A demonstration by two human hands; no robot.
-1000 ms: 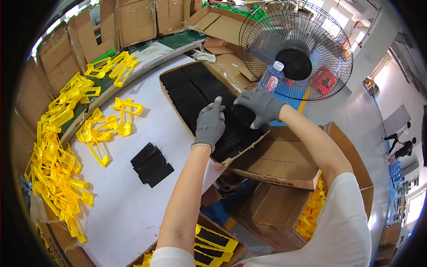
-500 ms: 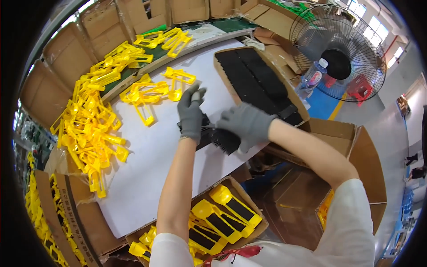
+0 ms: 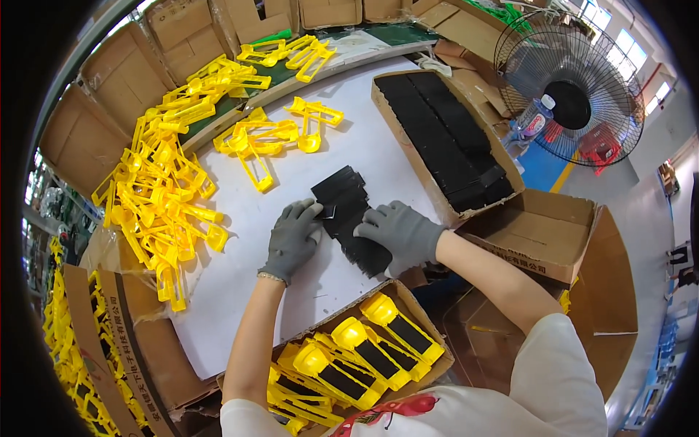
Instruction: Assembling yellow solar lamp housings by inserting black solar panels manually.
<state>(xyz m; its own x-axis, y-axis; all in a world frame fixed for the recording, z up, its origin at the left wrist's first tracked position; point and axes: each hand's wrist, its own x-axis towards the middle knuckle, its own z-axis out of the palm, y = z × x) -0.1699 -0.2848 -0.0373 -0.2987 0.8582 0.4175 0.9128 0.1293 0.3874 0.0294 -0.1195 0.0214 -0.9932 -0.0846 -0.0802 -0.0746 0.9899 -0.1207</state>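
Note:
A fanned stack of thin black strips (image 3: 344,200) lies on the white tabletop between my hands. My left hand (image 3: 293,237), in a grey glove, grips the stack's left edge with its fingertips; a small pale glint shows there. From the right, my gloved right hand (image 3: 404,233) is closed over the lower part of the stack, its fingers curled round the side. Beyond my left hand lie several loose yellow plastic frames (image 3: 258,138) with round scoop-like ends. How many strips each hand holds cannot be made out.
Heaped yellow frames (image 3: 156,197) line the left edge. A carton of black strips (image 3: 451,207) stands at the right, beside an open cardboard box (image 3: 542,226). Close to my body, a carton (image 3: 440,357) holds yellow frames with black inserts. A wire-caged fan (image 3: 568,105) and bottle (image 3: 530,122) are far right.
My hands have moved apart, the left one lower and leftward. The black strips, bunched and mostly covered before, now lie spread on the table. The whole view has shifted slightly.

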